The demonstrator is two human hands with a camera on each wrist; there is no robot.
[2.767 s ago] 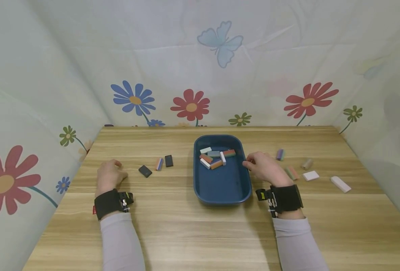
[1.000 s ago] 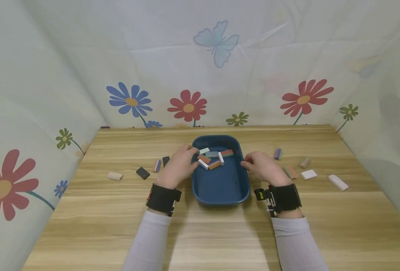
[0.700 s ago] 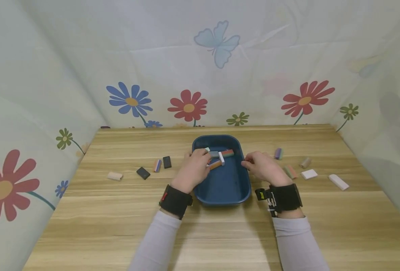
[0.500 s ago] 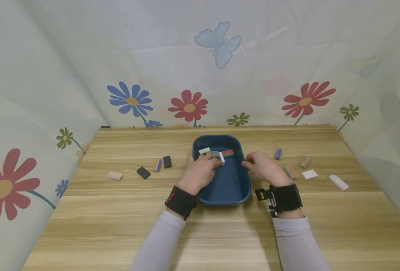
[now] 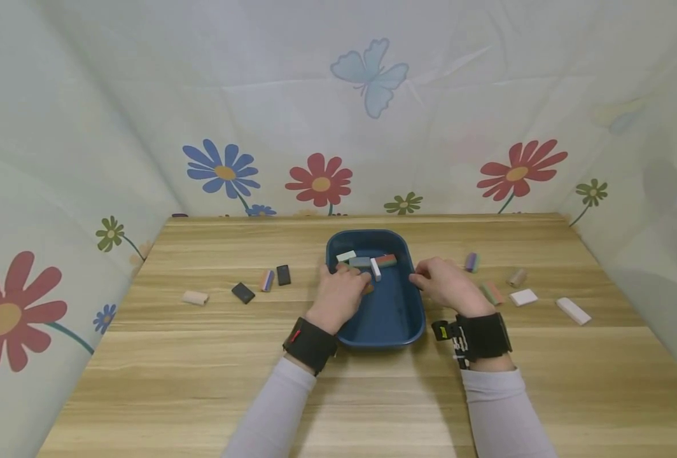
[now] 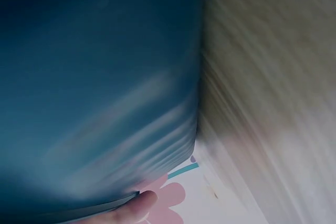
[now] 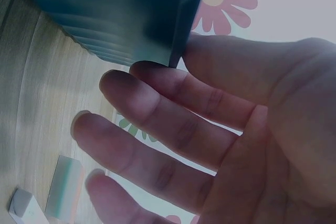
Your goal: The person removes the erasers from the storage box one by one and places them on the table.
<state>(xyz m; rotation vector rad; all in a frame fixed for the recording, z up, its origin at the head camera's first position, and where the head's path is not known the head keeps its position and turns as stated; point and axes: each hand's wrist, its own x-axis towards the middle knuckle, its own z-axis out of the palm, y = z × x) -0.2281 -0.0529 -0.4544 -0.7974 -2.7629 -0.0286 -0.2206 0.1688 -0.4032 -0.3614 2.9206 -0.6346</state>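
Observation:
A blue rectangular tub [image 5: 384, 318] stands mid-table in the head view. My left hand [image 5: 340, 294] reaches over its left side, fingers down among small eraser-like blocks. An orange-brown block [image 5: 368, 289] shows at those fingertips; I cannot tell whether they grip it. Behind them lie a white-topped block [image 5: 346, 256], a grey-blue block [image 5: 360, 261], a white block [image 5: 375, 269] and a red-green block [image 5: 386, 260]. The left thumb [image 6: 140, 205] is at the tub's rim in the left wrist view. My right hand [image 5: 446, 283] pinches the right rim between thumb and forefinger.
Left of the tub lie a beige block [image 5: 195, 297], two black blocks [image 5: 243, 292] and a striped block [image 5: 266, 280]. To its right are a purple striped block [image 5: 472, 262], a red-green striped block [image 5: 493, 293], a tan block [image 5: 517, 277] and two white blocks [image 5: 573, 310].
My left hand has left the table's left side, where a beige block now shows, and moved right into the tub. Its fingers have drawn slightly nearer me. The right hand stays at the rim.

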